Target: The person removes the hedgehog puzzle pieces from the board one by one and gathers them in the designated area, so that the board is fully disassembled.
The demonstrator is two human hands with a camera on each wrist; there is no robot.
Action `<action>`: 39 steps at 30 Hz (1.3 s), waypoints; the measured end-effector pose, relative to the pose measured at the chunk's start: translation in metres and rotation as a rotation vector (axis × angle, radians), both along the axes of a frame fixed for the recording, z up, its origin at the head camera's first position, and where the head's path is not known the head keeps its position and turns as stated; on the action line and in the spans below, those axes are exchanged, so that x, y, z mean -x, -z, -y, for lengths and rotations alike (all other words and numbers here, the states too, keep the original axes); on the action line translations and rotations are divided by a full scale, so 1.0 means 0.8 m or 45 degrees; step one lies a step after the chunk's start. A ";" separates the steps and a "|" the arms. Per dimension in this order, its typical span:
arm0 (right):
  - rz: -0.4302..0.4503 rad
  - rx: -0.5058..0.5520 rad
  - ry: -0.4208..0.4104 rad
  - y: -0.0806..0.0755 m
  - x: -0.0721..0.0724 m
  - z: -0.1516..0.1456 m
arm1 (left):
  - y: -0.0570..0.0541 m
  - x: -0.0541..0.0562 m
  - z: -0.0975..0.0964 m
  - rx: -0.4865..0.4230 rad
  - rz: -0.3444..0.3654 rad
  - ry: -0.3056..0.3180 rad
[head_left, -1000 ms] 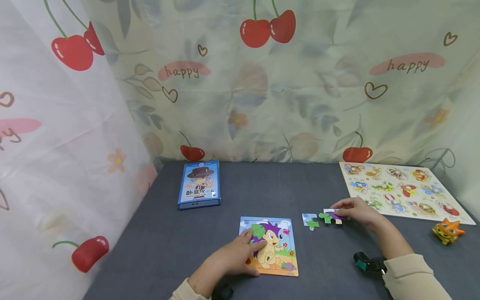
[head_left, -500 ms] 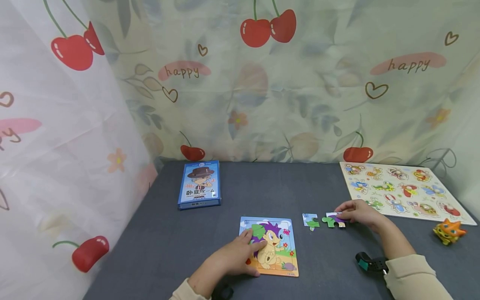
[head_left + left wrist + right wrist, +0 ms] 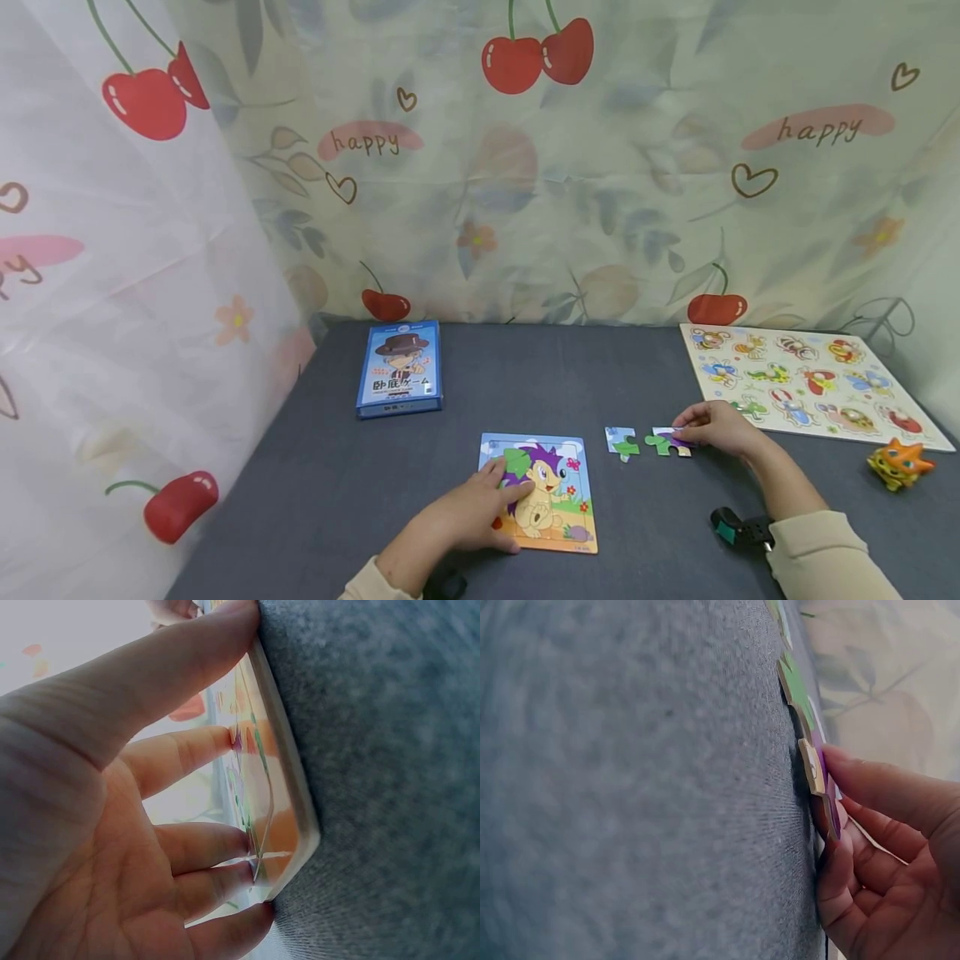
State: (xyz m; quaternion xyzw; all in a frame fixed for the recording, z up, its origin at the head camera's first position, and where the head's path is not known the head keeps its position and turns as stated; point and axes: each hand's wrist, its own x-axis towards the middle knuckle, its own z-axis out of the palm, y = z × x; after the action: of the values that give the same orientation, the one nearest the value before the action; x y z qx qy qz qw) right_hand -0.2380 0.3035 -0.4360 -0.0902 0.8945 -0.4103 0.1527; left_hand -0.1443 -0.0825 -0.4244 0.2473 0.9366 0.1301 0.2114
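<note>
A small jigsaw board (image 3: 551, 525) with a purple-haired hedgehog picture lies at the front middle of the table. My left hand (image 3: 468, 508) rests on its left side, fingers spread over the picture. In the left wrist view the thumb (image 3: 180, 667) lies along the board's edge. To the right, my right hand (image 3: 716, 425) pinches a green and purple puzzle piece (image 3: 663, 442), thumb on top and fingers curled beneath. The right wrist view shows that piece (image 3: 801, 697) close over the cloth. A blue and green puzzle piece (image 3: 620, 440) lies just left of it.
A blue game box (image 3: 399, 371) lies at the back left. At the back right is a white board of insect pictures (image 3: 810, 379), with an orange and yellow toy figure (image 3: 897, 464) in front of it. A black strap device (image 3: 738, 529) is by the right wrist.
My right hand has shifted slightly right and nearer with the green and purple puzzle piece, widening its gap from the blue one. My left hand has stayed on the board.
</note>
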 end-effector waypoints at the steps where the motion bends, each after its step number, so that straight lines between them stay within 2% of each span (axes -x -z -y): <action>1: -0.011 -0.002 -0.003 0.000 -0.001 0.000 | 0.000 0.000 0.000 -0.001 0.002 -0.001; 9: -0.053 -0.047 0.024 0.005 0.000 0.001 | 0.001 0.000 0.001 0.002 -0.009 0.009; 16: -0.084 -0.009 0.000 0.006 -0.003 -0.003 | -0.001 0.000 0.001 -0.014 -0.001 0.012; 26: -0.094 -0.049 0.084 -0.002 -0.010 -0.003 | -0.002 0.000 0.002 -0.028 0.028 0.002; 39: -0.114 -0.010 0.060 -0.007 -0.009 0.021 | -0.008 -0.001 -0.001 0.019 -0.055 0.071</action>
State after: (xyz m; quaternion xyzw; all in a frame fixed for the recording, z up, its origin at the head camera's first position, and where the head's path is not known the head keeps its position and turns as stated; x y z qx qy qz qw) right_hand -0.2311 0.2867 -0.4305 -0.0867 0.9040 -0.4058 0.1029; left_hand -0.1436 -0.0819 -0.4182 0.2744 0.9347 0.1116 0.1966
